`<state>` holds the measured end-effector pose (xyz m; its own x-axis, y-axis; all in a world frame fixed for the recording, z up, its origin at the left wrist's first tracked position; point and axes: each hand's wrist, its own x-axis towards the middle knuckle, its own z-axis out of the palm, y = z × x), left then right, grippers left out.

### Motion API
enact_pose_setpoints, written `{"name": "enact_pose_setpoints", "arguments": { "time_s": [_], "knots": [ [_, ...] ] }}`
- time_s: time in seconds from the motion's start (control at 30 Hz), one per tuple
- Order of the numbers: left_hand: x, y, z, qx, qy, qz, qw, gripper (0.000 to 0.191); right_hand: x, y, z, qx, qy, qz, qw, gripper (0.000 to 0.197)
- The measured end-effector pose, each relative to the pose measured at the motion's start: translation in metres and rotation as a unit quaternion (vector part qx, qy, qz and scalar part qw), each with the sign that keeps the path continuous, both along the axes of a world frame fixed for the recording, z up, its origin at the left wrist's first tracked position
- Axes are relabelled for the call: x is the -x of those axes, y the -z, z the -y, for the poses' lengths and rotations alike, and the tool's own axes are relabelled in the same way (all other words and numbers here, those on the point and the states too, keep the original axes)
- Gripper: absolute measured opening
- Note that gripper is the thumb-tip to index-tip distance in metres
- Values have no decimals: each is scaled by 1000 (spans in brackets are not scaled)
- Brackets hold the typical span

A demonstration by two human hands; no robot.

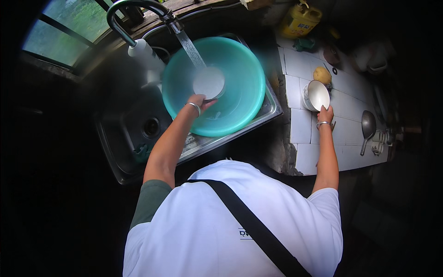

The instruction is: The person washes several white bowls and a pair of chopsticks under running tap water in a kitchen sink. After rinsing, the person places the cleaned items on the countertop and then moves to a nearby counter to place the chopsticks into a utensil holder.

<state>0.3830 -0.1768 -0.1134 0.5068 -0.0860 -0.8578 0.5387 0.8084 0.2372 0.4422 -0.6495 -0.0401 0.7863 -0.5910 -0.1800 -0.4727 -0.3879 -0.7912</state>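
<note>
My left hand (202,101) grips the near rim of a white bowl (208,82) inside a large turquoise plastic basin (254,104). A stream of water (191,50) from the curved chrome faucet (171,21) runs into this bowl. Over at the right, my right hand (324,113) holds a second bowl (318,96) by its near edge; it is white inside with a patterned outside. That bowl is tilted and appears empty, over the white-tiled counter (304,124). Whether it touches the tiles I cannot tell.
The basin stands on the stainless steel sink's drainboard (204,145), beside a sink bowl with a drain (151,127) and a green cloth (141,152). On the counter are a potato-like yellow item (322,75), a metal ladle (368,126) and a yellow jug (300,20).
</note>
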Motion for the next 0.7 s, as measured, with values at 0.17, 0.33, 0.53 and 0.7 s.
{"name": "enact_pose_setpoints", "arguments": {
  "time_s": [0.17,0.33,0.53,0.7],
  "knots": [
    [2,-26,16,-238,-15,143,961,48,-6,30,41,331,-76,92,936,38],
    [8,-67,2,-390,60,141,908,46,8,-69,-57,323,-93,177,925,32],
    [3,-97,-15,-313,203,75,925,39,40,-90,-242,280,-585,267,713,36],
    [2,-100,-21,-250,277,52,926,36,27,-42,-310,310,-758,193,541,22]
  ]
}}
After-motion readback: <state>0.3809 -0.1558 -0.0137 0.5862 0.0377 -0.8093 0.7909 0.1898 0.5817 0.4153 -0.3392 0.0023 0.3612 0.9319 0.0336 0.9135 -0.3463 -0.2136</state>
